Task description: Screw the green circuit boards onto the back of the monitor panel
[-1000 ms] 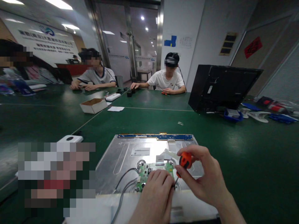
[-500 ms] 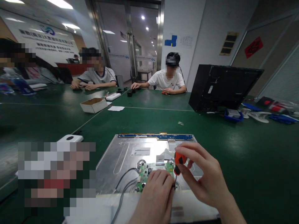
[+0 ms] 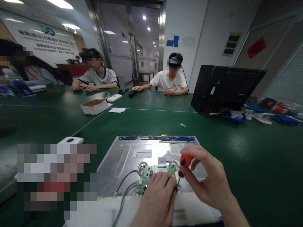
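My right hand (image 3: 208, 179) pinches an orange and black screwdriver (image 3: 186, 160) by its handle between thumb and fingers. The screwdriver leans to the right, and its thin shaft reaches down to the right edge of a green circuit board (image 3: 149, 171). Over that board lies my left hand (image 3: 158, 195), fingers curled and pressed together close to the screwdriver's tip; what is under its fingertips is hidden. Beneath the board is a silver metal display panel (image 3: 123, 157) with a blue circuit strip (image 3: 156, 138) along its far edge. Grey cables (image 3: 124, 201) leave the board's left side.
White foam sheeting (image 3: 199, 208) lies at the panel's near edge. A black monitor (image 3: 224, 88) stands at the back right beside a blue tray (image 3: 236, 116). An open cardboard box (image 3: 94, 107) is at the back left. Several people sit across the green table (image 3: 153, 119).
The screwdriver's handle has tipped to the right, with my right hand's fingers shifting along with it. My left hand stays in place on the circuit board.
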`<state>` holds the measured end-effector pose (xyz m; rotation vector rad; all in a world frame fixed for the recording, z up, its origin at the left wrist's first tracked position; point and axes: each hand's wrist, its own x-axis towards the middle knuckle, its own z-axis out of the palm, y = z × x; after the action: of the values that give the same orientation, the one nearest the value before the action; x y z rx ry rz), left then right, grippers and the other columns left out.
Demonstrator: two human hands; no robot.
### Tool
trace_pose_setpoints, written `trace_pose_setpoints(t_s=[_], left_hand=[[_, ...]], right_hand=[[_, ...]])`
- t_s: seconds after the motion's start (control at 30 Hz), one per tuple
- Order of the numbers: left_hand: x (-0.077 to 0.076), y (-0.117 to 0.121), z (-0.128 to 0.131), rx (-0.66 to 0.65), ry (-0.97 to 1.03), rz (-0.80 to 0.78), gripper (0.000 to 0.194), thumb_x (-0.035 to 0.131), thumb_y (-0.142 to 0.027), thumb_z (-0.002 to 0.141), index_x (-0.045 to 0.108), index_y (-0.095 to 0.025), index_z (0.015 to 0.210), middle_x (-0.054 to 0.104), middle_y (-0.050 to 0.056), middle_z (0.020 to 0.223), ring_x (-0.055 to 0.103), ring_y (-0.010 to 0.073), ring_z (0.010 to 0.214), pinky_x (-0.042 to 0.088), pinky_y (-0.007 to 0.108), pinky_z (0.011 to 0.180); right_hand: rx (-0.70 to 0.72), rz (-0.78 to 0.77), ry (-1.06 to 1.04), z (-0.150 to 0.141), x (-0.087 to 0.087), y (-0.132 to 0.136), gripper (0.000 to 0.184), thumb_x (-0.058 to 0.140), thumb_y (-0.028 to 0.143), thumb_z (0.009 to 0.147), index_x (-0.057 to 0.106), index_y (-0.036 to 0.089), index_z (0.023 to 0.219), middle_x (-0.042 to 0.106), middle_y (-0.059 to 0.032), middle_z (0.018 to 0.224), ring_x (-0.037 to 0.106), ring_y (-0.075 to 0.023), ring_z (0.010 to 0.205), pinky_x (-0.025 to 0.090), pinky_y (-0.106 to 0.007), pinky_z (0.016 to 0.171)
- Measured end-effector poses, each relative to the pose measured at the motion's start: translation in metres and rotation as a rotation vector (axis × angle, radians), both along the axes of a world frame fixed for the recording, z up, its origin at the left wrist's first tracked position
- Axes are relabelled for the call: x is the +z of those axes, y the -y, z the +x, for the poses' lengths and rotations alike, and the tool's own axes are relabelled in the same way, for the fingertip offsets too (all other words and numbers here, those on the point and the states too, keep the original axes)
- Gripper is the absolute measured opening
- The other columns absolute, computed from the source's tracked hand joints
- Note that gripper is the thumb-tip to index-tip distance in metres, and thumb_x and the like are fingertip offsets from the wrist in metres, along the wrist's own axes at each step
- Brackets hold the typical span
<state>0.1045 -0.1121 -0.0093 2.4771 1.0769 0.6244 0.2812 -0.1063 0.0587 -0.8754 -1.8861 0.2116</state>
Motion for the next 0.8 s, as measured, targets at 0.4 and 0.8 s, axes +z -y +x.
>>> trace_pose_setpoints(t_s=[0.4, 0.8], left_hand=[[0.0002, 0.0007, -0.0002, -0.002, 0.002, -0.008, 0.022, 0.043, -0.004, 0.089, 0.056, -0.019, 0.100, 0.061, 0.010, 0.106, 0.054, 0.0300, 0.099, 0.046, 0.050, 0.089], [-0.0003, 0.0007, 0.0003, 0.004, 0.021, 0.010, 0.023, 0.042, -0.005, 0.090, 0.055, -0.019, 0.102, 0.062, 0.009, 0.107, 0.054, 0.0294, 0.099, 0.046, 0.049, 0.088]], right_hand=[[-0.012, -0.052, -0.015, 0.0014, -0.0046, 0.0034, 0.051, 0.057, 0.009, 0.084, 0.049, 0.025, 0.132, 0.070, -0.0043, 0.104, 0.066, -0.0183, 0.079, 0.055, -0.033, 0.065], [0.033, -0.030, -0.029, 0.0014, -0.0048, -0.0011, 0.042, 0.068, 0.015, 0.087, 0.050, 0.026, 0.123, 0.062, -0.0086, 0.124, 0.065, -0.0170, 0.088, 0.056, -0.026, 0.060]])
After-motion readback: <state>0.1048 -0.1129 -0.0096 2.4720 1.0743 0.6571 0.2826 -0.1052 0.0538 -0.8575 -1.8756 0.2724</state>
